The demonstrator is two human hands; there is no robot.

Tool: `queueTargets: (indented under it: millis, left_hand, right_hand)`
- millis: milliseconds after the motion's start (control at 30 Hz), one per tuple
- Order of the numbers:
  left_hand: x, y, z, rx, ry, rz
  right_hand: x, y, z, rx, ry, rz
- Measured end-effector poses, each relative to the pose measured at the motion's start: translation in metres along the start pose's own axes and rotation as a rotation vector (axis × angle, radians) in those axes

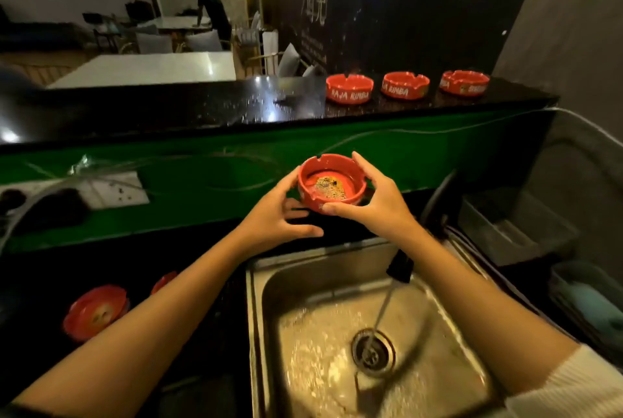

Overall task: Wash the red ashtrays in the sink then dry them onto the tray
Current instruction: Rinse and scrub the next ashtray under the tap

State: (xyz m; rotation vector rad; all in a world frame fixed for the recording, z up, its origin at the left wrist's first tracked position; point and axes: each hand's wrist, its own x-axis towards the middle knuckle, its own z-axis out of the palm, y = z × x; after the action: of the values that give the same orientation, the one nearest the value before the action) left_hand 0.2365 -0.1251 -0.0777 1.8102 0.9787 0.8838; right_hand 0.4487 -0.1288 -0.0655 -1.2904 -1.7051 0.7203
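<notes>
I hold a red ashtray (332, 183) up above the back edge of the steel sink (290, 269); brown grime covers its bottom. My right hand (374, 205) grips its right side, thumb on the front wall and fingers round the back. The fingers of my left hand (278, 215) lie against its left wall, with the thumb stretched out below and apart from it. Three more red ashtrays (349, 88) (405, 84) (465, 82) stand in a row on the raised black bar top. Two others (96, 311) (164, 281) sit on the dark counter left of the sink.
Water runs from the black tap (400, 266) down to the drain (373, 352). A grey tub (515, 228) and a bluish rack (590, 299) stand to the right of the sink. A green wall panel (202, 188) with cables and a socket plate (111, 188) rises behind the counter.
</notes>
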Motion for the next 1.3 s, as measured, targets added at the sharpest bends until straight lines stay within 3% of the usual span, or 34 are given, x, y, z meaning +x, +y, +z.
queueTargets:
  millis: [267, 567, 1067, 1300]
  left_hand:
    - [-0.066, -0.027, 0.101, -0.254, 0.055, -0.27]
    - [-0.096, -0.082, 0.181, -0.11, 0.117, -0.48]
    - [-0.054, -0.119, 0.268, -0.125, 0.326, -0.484]
    - [-0.034, -0.123, 0.246, 0.151, 0.322, -0.432]
  right_hand:
    - [-0.102, 0.065, 0.0, 0.168, -0.192, 0.202]
    - [-0.152, 0.16, -0.007, 0.247, -0.456, 0.333]
    - [-0.137, 0.243, -0.037, 0.183, -0.512, 0.387]
    - [-0.121, 0.242, -0.02, 0.215, -0.471, 0.389]
